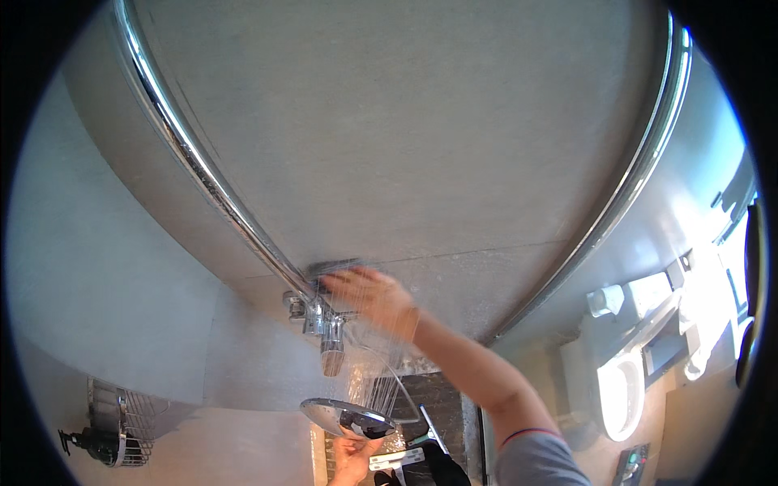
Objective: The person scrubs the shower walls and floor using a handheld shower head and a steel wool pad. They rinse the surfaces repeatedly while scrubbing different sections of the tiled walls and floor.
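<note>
My left hand (351,457) grips the round chrome shower head (325,413) from its near side, low in the view. Fine jets of water spray from the head towards the grey wall (413,133) and across my other hand. Blurred by motion, my right hand (374,297) presses a dark pad (331,267) against that wall; its exact kind is unclear. The pad lies beside the lower end of a chrome riser pipe (206,182). Just below it are the chrome mixer valve (325,328) and a thin shower hose (398,379).
A wire basket (137,425) with a dark pump bottle (100,446) hangs at left. A squeegee (433,428) and a white-headed tool (398,460) are near my feet. At right, a chrome-edged panel (647,152) borders the shower, with a toilet (620,395) beyond.
</note>
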A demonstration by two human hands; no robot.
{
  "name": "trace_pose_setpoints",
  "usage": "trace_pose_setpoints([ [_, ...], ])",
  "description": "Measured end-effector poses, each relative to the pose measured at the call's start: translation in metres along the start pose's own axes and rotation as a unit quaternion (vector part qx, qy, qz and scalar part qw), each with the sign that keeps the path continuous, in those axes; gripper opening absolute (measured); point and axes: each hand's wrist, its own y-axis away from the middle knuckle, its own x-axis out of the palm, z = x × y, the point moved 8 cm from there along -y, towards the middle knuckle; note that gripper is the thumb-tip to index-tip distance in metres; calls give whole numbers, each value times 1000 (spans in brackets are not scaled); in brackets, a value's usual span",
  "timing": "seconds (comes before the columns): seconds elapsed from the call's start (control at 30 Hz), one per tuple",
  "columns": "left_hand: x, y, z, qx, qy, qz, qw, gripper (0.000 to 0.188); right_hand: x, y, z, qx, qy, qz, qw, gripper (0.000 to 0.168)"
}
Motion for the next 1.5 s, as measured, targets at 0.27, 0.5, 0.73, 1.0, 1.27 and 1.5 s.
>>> trace_pose_setpoints([
  [0.27, -34, 20, 3, -31, -184, -56, 981, 39, -42, 211, -144, 475, 29, -285, 832, 52],
  [0.5, 64, -3, -67, -25, -189, 36, 981, 13, -18, 55, -92, 227, -438, 98, 864, 43],
  [0.73, 103, -36, -151, 52, -93, -4, 994, 15, -195, 29, -183, 357, 98, -340, 865, 50],
  [1.0, 73, -5, -178, 85, -6, 39, 996, 40, -158, 22, -169, 122, 227, -21, 966, 45],
  [1.27, 56, -10, -206, 200, 203, 55, 957, 33, -226, -147, -121, 94, 33, -254, 962, 42],
  [1.5, 38, 8, -231, 171, 150, 22, 974, 18, -223, -107, -119, 35, 174, -166, 970, 45],
])
